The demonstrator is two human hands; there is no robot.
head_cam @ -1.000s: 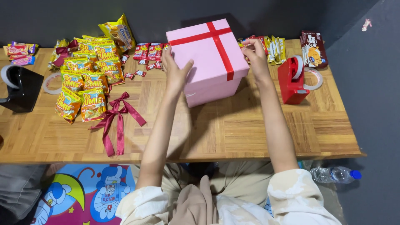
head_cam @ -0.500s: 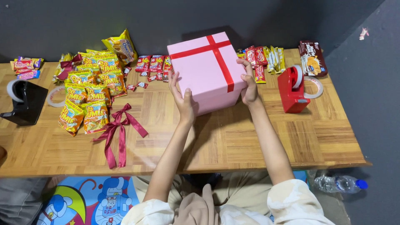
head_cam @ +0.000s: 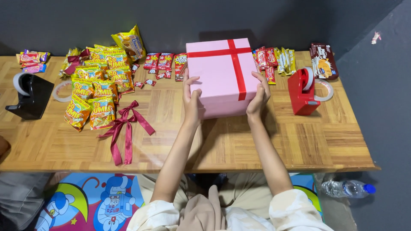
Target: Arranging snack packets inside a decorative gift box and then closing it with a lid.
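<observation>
Left hand [head_cam: 191, 99] and right hand [head_cam: 258, 96] clamp fingers on opposite sides of pink ribbon-crossed gift box [head_cam: 222, 72], above wooden table [head_cam: 299, 137].

A home gift-packing station is indicated. A wooden parquet desk [head_cam: 257, 141] is set against a dark wall, loaded with snack packets [head_cam: 92, 92], tape dispensers [head_cam: 302, 92] and a ribbon bow [head_cam: 126, 124]; a cartoon-printed mat [head_cam: 94, 201] is laid on the floor.

Bright, even overhead light sharpens the wooden table [head_cam: 299, 141]; soft shadow pools behind the pink box [head_cam: 220, 72] toward 12 o'clock, with perhaps slight wide-angle bowing at the edges.
</observation>
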